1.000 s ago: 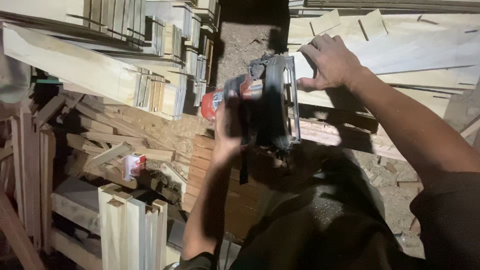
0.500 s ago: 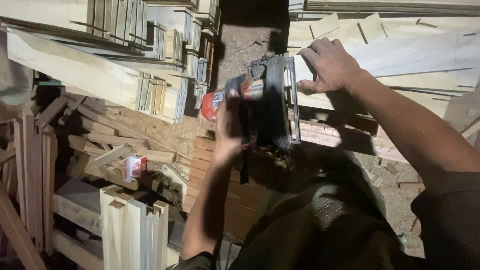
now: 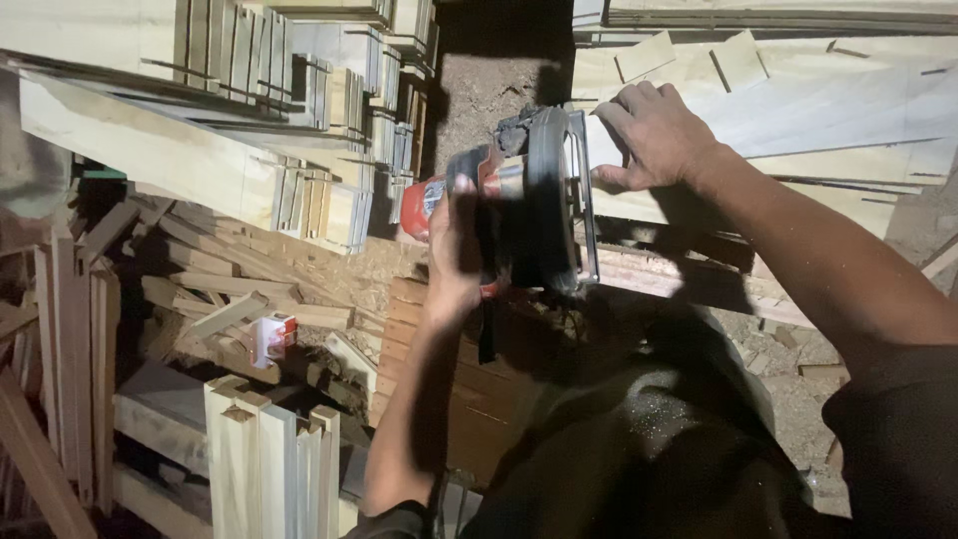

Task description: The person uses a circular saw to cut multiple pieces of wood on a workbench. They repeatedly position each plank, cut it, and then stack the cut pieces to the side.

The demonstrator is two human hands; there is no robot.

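The person's left hand (image 3: 454, 250) is wrapped tight around the handle of a circular saw (image 3: 519, 205), a black and red machine with a metal base plate, and the fingers close fully on the grip. The saw sits at the near edge of a pale wooden board (image 3: 798, 110), its base plate against the board's left end. The right hand (image 3: 654, 135) lies on that same board just right of the saw, fingers curled together and pressing down on the wood, clamped on nothing but holding it flat. Both forearms are bare; the right one runs away from the saw toward the lower right corner.

Left of the saw, stacks of cut wooden slats (image 3: 299, 110) lie in rows, and a long pale plank (image 3: 150, 150) slants across in front of them. Further down and left of the saw, a small red and white carton (image 3: 271, 337) rests among loose offcuts. Below that, a bundle of upright notched posts (image 3: 274, 459) stands close together. Under the saw the floor is covered with sawdust (image 3: 339, 279) and brown boards, and the person's dark trousers (image 3: 639, 459) are dusted with it.
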